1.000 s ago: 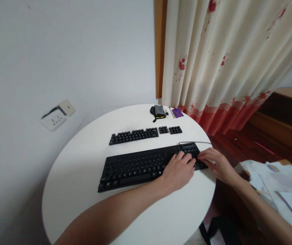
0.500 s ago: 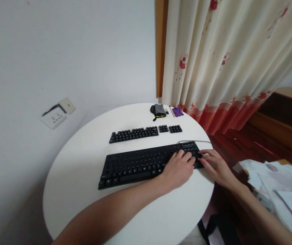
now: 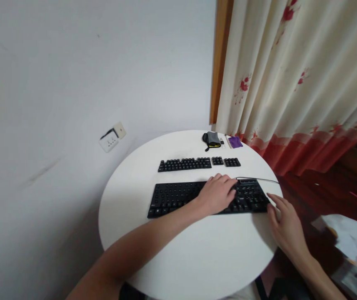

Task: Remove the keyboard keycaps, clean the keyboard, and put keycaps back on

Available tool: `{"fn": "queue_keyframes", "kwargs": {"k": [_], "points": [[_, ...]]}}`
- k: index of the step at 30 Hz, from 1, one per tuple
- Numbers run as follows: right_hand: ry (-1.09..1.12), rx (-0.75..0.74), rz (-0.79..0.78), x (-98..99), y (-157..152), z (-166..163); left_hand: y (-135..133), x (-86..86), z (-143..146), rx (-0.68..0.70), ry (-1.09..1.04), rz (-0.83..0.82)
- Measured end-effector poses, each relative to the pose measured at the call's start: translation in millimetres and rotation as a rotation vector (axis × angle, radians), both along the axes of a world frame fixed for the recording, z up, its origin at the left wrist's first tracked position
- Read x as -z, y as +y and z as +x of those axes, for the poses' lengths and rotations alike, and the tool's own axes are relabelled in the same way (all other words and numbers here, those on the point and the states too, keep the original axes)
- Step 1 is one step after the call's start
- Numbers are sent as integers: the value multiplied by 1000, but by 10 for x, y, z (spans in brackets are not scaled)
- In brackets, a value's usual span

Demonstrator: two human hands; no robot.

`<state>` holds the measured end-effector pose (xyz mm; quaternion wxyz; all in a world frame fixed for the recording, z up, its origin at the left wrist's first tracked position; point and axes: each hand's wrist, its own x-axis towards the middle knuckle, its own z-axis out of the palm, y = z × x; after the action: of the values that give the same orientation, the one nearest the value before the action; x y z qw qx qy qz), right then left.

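Observation:
A black keyboard [image 3: 175, 196] lies on the white round table [image 3: 215, 250]. On its left part, many upper positions show bare stems without keycaps, while the bottom row has keys. My left hand [image 3: 217, 193] rests over the keyboard's middle-right part, fingers stretched to the right, hiding keys beneath. At the keyboard's right edge, my right hand [image 3: 286, 221] is open, thumb and index finger apart with nothing visible between them. Behind the keyboard sit loose black keycaps in three groups: a long block [image 3: 184, 164], a small block [image 3: 217, 161] and another block [image 3: 232, 162].
At the table's back lie a grey and black pouch [image 3: 213, 139], a small dark item [image 3: 222, 141] and a purple cloth [image 3: 235, 142]. The keyboard cable [image 3: 259, 179] runs over the right edge. A wall socket [image 3: 108, 141], curtain [image 3: 253, 83] and papers [image 3: 350, 235] surround the table.
My right hand has drawn back from the number pad to just beyond the keyboard's right edge. My left hand has shifted slightly left over the keys. The whole view has swung left.

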<state>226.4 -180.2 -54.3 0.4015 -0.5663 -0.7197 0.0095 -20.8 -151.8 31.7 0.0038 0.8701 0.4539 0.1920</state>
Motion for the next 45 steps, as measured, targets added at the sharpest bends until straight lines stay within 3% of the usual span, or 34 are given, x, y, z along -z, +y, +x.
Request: {"fn": "queue_keyframes", "kwargs": {"k": [4, 8, 10, 13, 15, 20, 24, 27, 30, 33, 36, 40, 43, 45], "points": [[-10, 28, 27, 101, -25, -63, -7, -54, -789, -213, -55, -17], [-75, 31, 33, 166, -32, -215, -244, 58, -1563, -503, -46, -49], [-132, 31, 25, 183, -40, -304, -395, 133, -1845, -660, -4, -77], [-231, 52, 20, 217, -55, -407, -570, 225, -2079, -862, 38, -262], [-287, 57, 23, 245, -55, -431, -625, 276, -2112, -862, 39, -327], [-350, 59, 14, 310, 56, -296, -676, 369, -1935, -839, 45, -266], [-352, 87, -35, 305, 200, -140, -711, 325, -1832, -751, 32, -285], [-292, 181, -98, 196, 258, -167, -547, 172, -1932, -729, 14, -259], [-172, 229, -45, -32, 292, -366, -151, 2, -2136, -760, -64, -166], [-63, 57, 68, -301, 339, -699, 286, -25, -2312, -786, -194, -40], [-8, -124, 72, -516, 392, -1086, 535, 127, -2429, -778, -329, 51], [19, -373, -34, -733, 439, -1590, 574, 365, -2632, -704, -457, 74], [-51, -542, -158, -879, 446, -1953, 558, 431, -2806, -679, -540, 57], [-153, -633, -139, -932, 442, -2181, 563, 442, -2878, -684, -589, 53]]}}
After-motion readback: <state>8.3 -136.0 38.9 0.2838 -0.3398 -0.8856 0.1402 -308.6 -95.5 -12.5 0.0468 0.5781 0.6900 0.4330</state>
